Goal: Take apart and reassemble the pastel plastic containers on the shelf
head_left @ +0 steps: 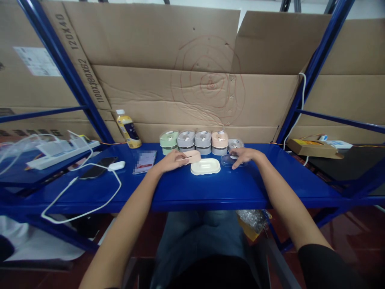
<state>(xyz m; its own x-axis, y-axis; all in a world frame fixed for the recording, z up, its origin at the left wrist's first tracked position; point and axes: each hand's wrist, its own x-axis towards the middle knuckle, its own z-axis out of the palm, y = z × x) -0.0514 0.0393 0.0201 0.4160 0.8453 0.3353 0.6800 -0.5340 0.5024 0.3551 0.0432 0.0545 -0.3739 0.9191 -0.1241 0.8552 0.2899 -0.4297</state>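
Note:
My left hand [173,160] is closed on a flat pink oval piece with a slot in it [192,156], held just above the table. Beside that piece, a cream oval tray with a scalloped rim [205,167] lies on the blue tabletop. Over to the right, my right hand [244,155] spans a clear plastic lid [227,161], thumb and fingers on its edges; the lid is low at the table and partly hidden. Behind both hands stands a row of small lidded boxes: a green one [169,140], two grey ones [186,140], a pink one [219,140] and a lower grey one [235,143].
On the left are a yellow bottle [128,130], a small packet [144,162], a dark phone [98,168] and a white cable [118,188] that loops over the front edge. Blue frame posts [315,66] flank the table; cardboard [135,88] closes the back.

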